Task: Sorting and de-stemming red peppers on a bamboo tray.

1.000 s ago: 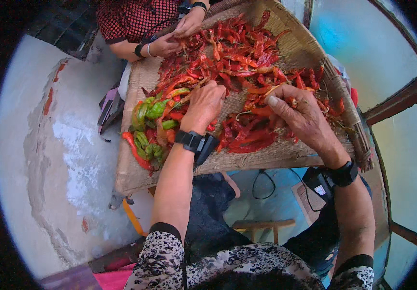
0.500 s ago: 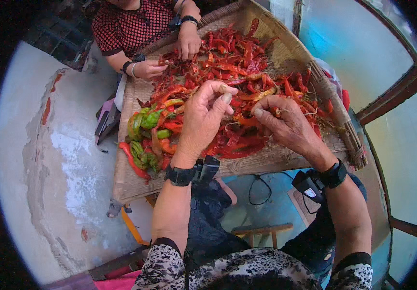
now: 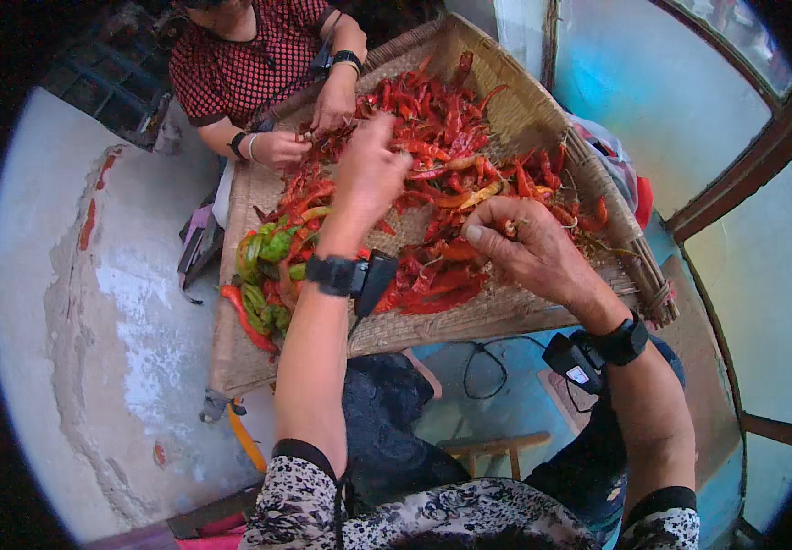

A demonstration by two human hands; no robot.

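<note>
A wide woven tray [image 3: 524, 110] carries everything, tilted across the view, its far corner at the top and its near edge running just above the person's knees. Red chillies [image 3: 432, 137] cover most of it, piled thickest through the middle and toward the far corner. A smaller heap of green chillies [image 3: 263, 275] lies at the tray's left edge, with one long red one beside it at the near-left corner.

The left hand [image 3: 370, 174] is raised over the middle of the tray, above the red pile, seen from the back with fingers bent; I cannot tell whether it grips anything. The right hand [image 3: 520, 243] hangs over the near-right part of the tray, thumb and fingers pinched together on a small stem [image 3: 513, 223]. Each wrist wears a black band with a small device.

At the far-left edge, another person's two hands [image 3: 276, 147] work among the red chillies.
</note>
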